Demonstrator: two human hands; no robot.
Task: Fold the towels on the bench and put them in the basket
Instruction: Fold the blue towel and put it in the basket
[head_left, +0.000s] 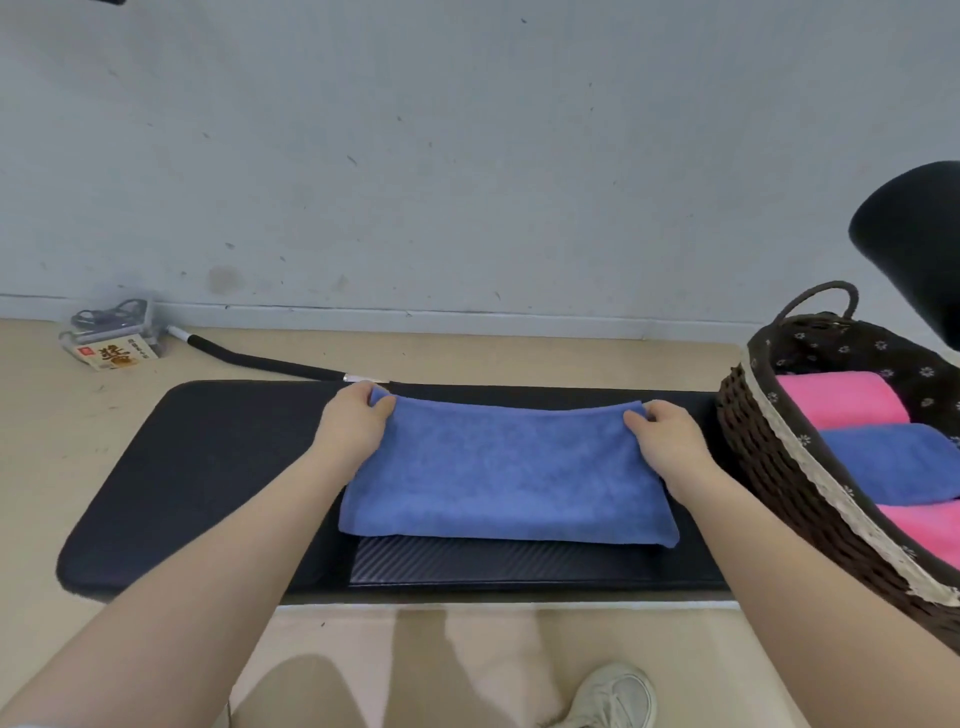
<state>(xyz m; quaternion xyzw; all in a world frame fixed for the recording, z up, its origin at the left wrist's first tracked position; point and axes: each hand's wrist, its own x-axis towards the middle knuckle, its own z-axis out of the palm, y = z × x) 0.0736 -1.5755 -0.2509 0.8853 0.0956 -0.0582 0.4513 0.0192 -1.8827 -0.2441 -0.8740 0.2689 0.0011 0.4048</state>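
Blue towel (506, 473) lies on the bench (223, 452), far corners pinched in left hand (353, 418) and right hand (670, 436) grips

Both hands, left hand (353, 421) and right hand (670, 436), pinch the blue towel's (504, 478) far corners on the black counter (208, 467); wicker basket (769, 457) just right of the right fingers (636, 420).

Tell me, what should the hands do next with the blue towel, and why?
Probably fold it in half sideways. The left hand and right hand pinch the far corners of the blue towel, which lies long on the bench, wider than the folded towels in the basket.
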